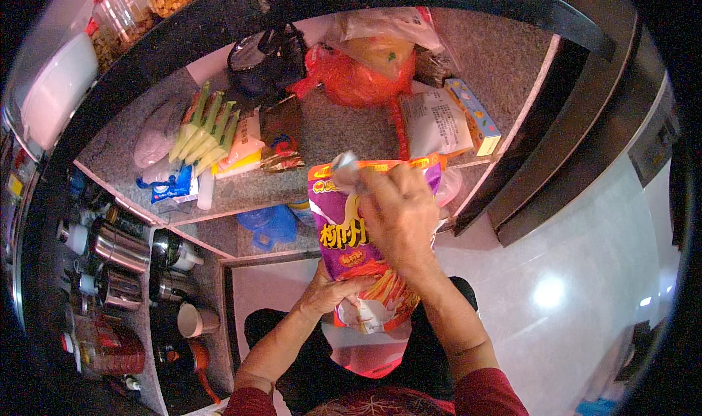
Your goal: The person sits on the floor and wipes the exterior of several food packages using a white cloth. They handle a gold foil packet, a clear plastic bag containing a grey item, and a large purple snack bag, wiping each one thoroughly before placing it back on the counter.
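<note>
A large purple and orange food bag (341,231) with a noodle picture stands upright in front of me, above my lap. My left hand (330,293) is closed on its lower left edge, thumb on the front. My right hand (401,212) is in front of the bag's upper right part, its fingers bent around a crumpled whitish wad, maybe cloth or tissue (344,170), which is blurred near the bag's top edge. The right hand covers much of the bag's front. Below the bag, a pale item with a red edge (373,361) lies between my knees.
A speckled stone shelf (322,127) ahead holds a red plastic bag (358,79), a black bag (267,61), green-topped packets (205,134), a white packet (436,123) and a blue box (474,116). Metal canisters (121,244) fill the left shelves. Pale floor (541,248) lies right.
</note>
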Motion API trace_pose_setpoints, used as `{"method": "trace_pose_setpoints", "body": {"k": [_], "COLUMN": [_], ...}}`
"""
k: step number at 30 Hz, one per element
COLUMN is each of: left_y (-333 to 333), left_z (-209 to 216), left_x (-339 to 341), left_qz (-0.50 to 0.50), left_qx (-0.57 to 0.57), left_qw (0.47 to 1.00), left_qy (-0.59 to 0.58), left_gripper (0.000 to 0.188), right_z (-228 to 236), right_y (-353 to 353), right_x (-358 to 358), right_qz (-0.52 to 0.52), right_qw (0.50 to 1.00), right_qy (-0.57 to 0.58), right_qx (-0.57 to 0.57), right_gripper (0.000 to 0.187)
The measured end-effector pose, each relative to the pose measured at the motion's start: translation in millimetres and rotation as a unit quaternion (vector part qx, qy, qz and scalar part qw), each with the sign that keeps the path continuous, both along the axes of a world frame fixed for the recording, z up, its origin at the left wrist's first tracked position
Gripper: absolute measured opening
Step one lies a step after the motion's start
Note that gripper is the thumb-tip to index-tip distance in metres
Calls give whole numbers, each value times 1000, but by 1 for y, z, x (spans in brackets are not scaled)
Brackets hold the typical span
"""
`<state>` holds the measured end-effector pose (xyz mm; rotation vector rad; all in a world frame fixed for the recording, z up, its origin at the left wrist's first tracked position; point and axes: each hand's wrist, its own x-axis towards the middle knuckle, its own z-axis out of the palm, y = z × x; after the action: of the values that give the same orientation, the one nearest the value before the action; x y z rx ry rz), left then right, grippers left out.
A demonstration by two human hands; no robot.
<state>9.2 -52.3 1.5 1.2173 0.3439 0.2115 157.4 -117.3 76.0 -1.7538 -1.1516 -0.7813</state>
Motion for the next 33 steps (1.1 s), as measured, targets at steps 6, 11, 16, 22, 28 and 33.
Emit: {"method": "trace_pose_setpoints", "body": {"k": [6,11,16,22,28,33], "left_y": [2,2,4,0,4,8], "left_z": [9,6,-8,-4,-6,-13], "left_x": [-1,-3,-3,1,-2,-2], "left_qz": [29,29,19,15,42,42], "left_qx": [-24,16,43,12,16,20], "left_qw": [999,999,998,1000,999,998], "left_qy": [6,16,-38,-13,8,-48], "left_gripper": [59,59,61,63,62,62], "right_z": [-14,-8,-7,-18,-14,-5], "right_y": [-20,-36,-40,-29,-32,-42], "right_x": [46,60,56,50,29,38], "right_qz": [19,192,175,-71,39,-10], "right_qw": [979,942,947,988,984,986], "right_qy": [200,273,265,133,172,156], "right_qx": [36,-22,-37,41,8,-53], "right_gripper": [21,19,18,26,21,19]}}
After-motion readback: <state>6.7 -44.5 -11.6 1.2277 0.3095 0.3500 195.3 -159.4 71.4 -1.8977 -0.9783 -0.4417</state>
